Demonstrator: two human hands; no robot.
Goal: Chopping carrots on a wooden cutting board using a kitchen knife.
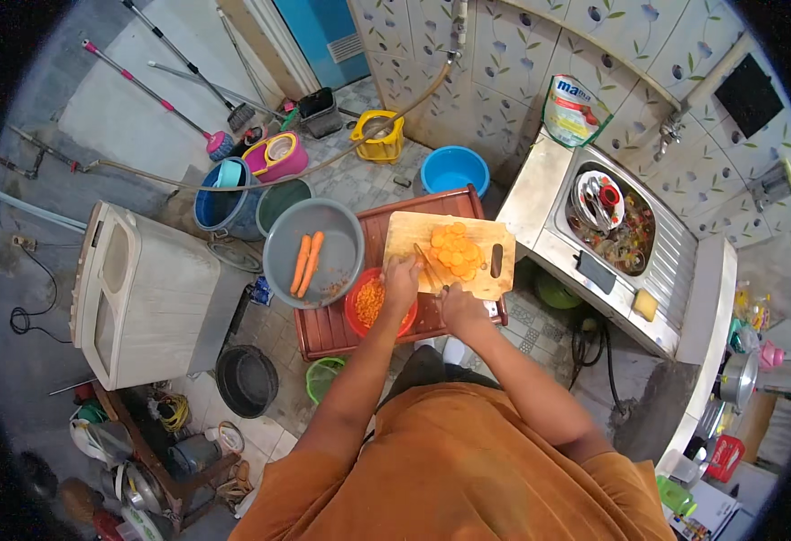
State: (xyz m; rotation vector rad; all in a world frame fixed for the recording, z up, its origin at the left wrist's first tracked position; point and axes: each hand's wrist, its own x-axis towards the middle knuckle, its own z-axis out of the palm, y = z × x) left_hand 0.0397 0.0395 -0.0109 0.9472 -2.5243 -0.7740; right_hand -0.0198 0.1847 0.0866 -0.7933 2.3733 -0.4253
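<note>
A wooden cutting board [409,230] with a slot handle lies on the red-brown wooden table [321,335]. On it is a pile of round carrot slices [456,250]. My right hand [460,308] grips a knife [429,267] at the board's near edge, its blade angled up and left across the wood. My left hand [403,274] is at the board's left part beside the blade; whether it holds a piece is hidden. Left of the board, a grey basin [341,237] holds two peeled carrots [307,264]. A red bowl [405,324] of diced carrot [369,303] sits partly under my left forearm.
A sink [673,230] with dishes stands at the right, a yellow sponge [645,305] on its counter. Beyond the table is a blue basin [455,170]. A washing machine [159,297] and a black tub [247,381] are at the left. A hose [331,159] spans the far side.
</note>
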